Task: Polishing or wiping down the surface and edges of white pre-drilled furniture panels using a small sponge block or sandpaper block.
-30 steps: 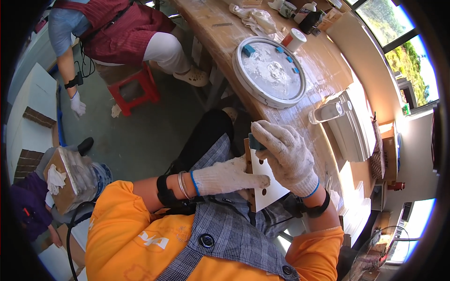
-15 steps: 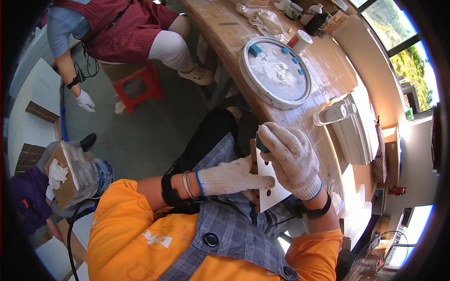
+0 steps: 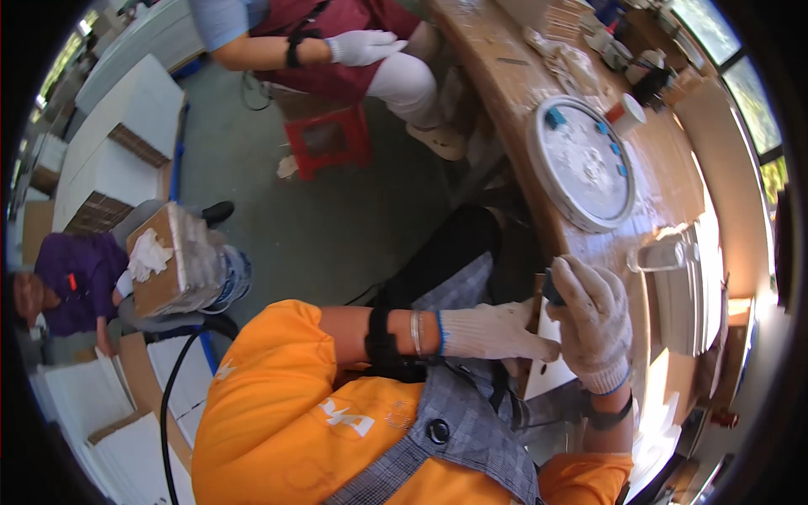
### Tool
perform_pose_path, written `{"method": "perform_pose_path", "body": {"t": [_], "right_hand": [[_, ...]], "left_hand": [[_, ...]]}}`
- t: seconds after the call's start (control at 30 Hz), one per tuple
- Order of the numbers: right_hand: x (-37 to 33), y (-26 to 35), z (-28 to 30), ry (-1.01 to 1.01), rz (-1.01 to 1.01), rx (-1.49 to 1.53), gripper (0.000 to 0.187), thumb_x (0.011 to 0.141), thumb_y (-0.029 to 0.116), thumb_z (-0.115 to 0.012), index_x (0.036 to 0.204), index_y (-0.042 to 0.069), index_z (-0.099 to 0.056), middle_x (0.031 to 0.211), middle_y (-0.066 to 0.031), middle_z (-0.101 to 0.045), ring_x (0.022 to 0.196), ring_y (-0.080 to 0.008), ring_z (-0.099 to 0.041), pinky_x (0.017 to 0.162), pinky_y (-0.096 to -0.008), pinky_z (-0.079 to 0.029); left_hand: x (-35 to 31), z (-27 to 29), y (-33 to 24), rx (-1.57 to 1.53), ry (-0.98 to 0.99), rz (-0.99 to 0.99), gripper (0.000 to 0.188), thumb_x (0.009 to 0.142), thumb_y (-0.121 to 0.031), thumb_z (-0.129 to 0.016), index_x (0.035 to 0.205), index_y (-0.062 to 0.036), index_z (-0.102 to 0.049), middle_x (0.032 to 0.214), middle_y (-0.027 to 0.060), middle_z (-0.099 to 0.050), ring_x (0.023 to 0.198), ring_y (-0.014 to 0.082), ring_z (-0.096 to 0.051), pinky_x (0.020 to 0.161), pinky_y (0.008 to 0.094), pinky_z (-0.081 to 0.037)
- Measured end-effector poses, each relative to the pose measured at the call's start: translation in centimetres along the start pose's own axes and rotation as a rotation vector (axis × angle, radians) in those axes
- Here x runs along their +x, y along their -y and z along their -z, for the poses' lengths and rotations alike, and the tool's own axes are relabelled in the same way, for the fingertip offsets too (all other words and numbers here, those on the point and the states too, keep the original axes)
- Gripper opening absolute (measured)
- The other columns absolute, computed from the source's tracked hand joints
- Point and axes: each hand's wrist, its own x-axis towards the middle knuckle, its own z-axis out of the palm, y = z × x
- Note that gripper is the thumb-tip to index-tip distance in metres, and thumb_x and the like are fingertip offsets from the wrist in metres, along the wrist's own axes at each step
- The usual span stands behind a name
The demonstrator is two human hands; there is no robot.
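My left hand (image 3: 495, 331), in a white knit glove with a blue cuff edge, grips a white panel (image 3: 545, 380) above my lap. The panel has a brown edge, and a dark hole shows near my fingers. My gloved right hand (image 3: 594, 326) is closed around a small dark teal block (image 3: 552, 289) at the panel's upper end. Whether the block touches the panel is hidden by my fingers.
On the wooden table (image 3: 505, 93) lies a round grey lid (image 3: 599, 222) with white residue and several blue pieces. Beyond are a white-and-red cup (image 3: 626, 114) and a clear jar (image 3: 656, 256). A co-worker sits by a red stool (image 3: 326, 143); another person (image 3: 80, 278) is at far left.
The view has swung left, so the table and my hands appear farther right. The co-worker's gloved hand has risen from hanging down to above the lap. My hands keep their grips.
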Motion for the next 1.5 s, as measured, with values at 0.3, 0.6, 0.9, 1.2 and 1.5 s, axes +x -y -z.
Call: {"method": "perform_pose_path", "body": {"t": [0.3, 0.6, 0.9, 1.2, 1.5], "right_hand": [[-3.3, -2.3, -1.3, 0.025, 0.050, -0.156, 0.063, 0.070, -0.003, -0.063, 0.131, 0.004, -0.049, 0.123, -0.0169, -0.053, 0.112, -0.0348, -0.051, 0.096, -0.0449, -0.041], [-2.8, -4.6, -1.7, 0.020, 0.000, -0.206, 0.046, 0.086, 0.003, -0.053, 0.132, 0.006, -0.050, 0.126, -0.0142, -0.054, 0.118, -0.0322, -0.049, 0.098, -0.0450, -0.042], [-2.9, -5.8, -1.6, 0.061, -0.082, -0.186, 0.044, 0.089, 0.011, -0.053, 0.133, 0.007, -0.050, 0.127, -0.0158, -0.053, 0.117, -0.0320, -0.050, 0.097, -0.0464, -0.043], [-0.7, -1.3, 0.0, -0.071, -0.167, 0.002, 0.054, 0.068, -0.001, -0.066, 0.122, -0.001, -0.056, 0.113, -0.0183, -0.057, 0.102, -0.0352, -0.055, 0.088, -0.0434, -0.044], [-0.8, -1.4, -0.3, -0.023, -0.136, 0.085, 0.060, 0.067, 0.005, -0.070, 0.125, 0.006, -0.053, 0.115, -0.0130, -0.057, 0.098, -0.0328, -0.056, 0.084, -0.0423, -0.045]], "left_hand": [[-2.0, -0.6, 0.2, -0.132, -0.079, -0.028, 0.058, 0.068, -0.042, -0.065, 0.107, 0.0020, -0.062, 0.100, 0.0190, -0.067, 0.092, 0.0295, -0.065, 0.082, 0.0329, -0.050], [-1.5, 0.0, 0.7, -0.117, -0.005, -0.002, 0.065, 0.070, -0.045, -0.062, 0.109, 0.0061, -0.062, 0.100, 0.0218, -0.066, 0.090, 0.0318, -0.065, 0.077, 0.0346, -0.051], [-1.9, 0.3, 1.2, -0.170, -0.047, -0.025, 0.064, 0.073, -0.043, -0.064, 0.113, 0.0073, -0.059, 0.095, 0.0203, -0.066, 0.089, 0.0310, -0.065, 0.076, 0.0348, -0.052], [-0.1, 0.8, 1.4, -0.198, 0.055, -0.072, 0.061, 0.081, -0.039, -0.063, 0.124, 0.0018, -0.044, 0.097, 0.0145, -0.068, 0.075, 0.0207, -0.069, 0.070, 0.0285, -0.055], [0.6, 1.2, 1.3, -0.179, 0.102, -0.003, 0.071, 0.087, -0.040, -0.062, 0.134, 0.0031, -0.031, 0.112, 0.0176, -0.060, 0.099, 0.0214, -0.063, 0.082, 0.0290, -0.053]]}}
